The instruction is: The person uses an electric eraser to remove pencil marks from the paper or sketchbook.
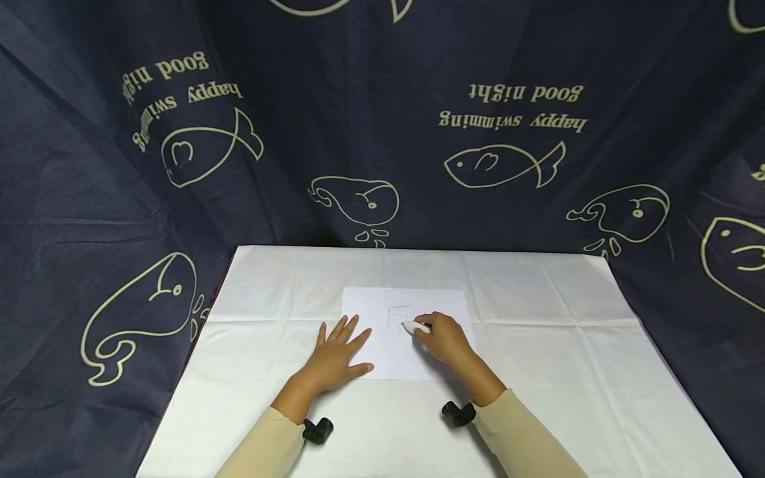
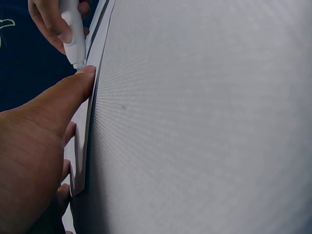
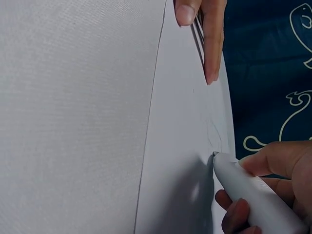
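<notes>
A white sheet of paper (image 1: 394,362) lies on the table, with thin grey lines (image 1: 399,308) drawn near its middle. My right hand (image 1: 443,337) grips a thick white pen (image 3: 253,195) between thumb and fingers. The pen's narrow tip meets the paper beside the lines; whether it marks or rubs them I cannot tell. On the sheet's left part my left hand (image 1: 335,358) rests with fingers spread and straight. In the left wrist view its thumb (image 2: 73,90) lies along the paper's near edge.
A creased white cloth (image 1: 538,372) covers the table. Behind and at the sides hangs a dark blue curtain (image 1: 418,73) with fish and whale drawings. Black wrist cameras (image 1: 459,414) sit at both sleeve ends.
</notes>
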`<act>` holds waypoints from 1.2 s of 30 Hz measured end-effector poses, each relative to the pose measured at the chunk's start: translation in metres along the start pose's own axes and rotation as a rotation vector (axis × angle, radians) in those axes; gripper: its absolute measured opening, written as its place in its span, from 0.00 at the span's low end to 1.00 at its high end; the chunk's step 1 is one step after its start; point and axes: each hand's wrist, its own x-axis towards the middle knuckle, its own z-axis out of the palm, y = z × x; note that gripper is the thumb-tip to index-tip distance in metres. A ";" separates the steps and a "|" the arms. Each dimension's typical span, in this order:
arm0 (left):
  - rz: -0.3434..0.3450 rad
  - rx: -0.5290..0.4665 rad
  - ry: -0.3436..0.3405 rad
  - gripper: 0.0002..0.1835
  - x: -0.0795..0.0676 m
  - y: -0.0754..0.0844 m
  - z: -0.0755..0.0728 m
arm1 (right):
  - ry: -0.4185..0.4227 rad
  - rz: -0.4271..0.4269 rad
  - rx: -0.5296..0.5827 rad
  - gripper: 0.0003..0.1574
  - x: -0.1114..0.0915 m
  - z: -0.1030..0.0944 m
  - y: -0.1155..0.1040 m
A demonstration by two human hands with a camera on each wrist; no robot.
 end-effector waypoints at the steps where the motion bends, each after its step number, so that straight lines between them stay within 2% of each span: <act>1: 0.000 0.001 0.000 0.40 0.000 0.000 0.000 | 0.006 0.004 -0.001 0.17 0.000 0.000 0.000; 5: 0.002 0.000 -0.002 0.40 0.000 0.000 0.000 | 0.023 0.015 0.000 0.17 0.000 0.001 -0.001; 12: 0.006 0.006 0.003 0.40 -0.001 0.001 0.000 | -0.021 -0.010 0.012 0.17 0.000 0.005 -0.003; 19: 0.009 0.003 0.006 0.40 -0.001 0.001 0.000 | 0.001 0.007 -0.002 0.17 0.001 0.005 -0.006; 23: 0.005 0.004 0.005 0.40 -0.001 0.000 0.000 | -0.020 0.000 0.013 0.17 0.001 0.005 -0.007; 29: 0.003 0.006 0.004 0.40 0.000 -0.001 0.002 | 0.014 -0.017 0.007 0.16 0.003 0.006 -0.008; 36: 0.005 0.011 0.009 0.40 0.001 -0.002 0.002 | -0.017 -0.005 0.018 0.16 0.003 0.006 -0.008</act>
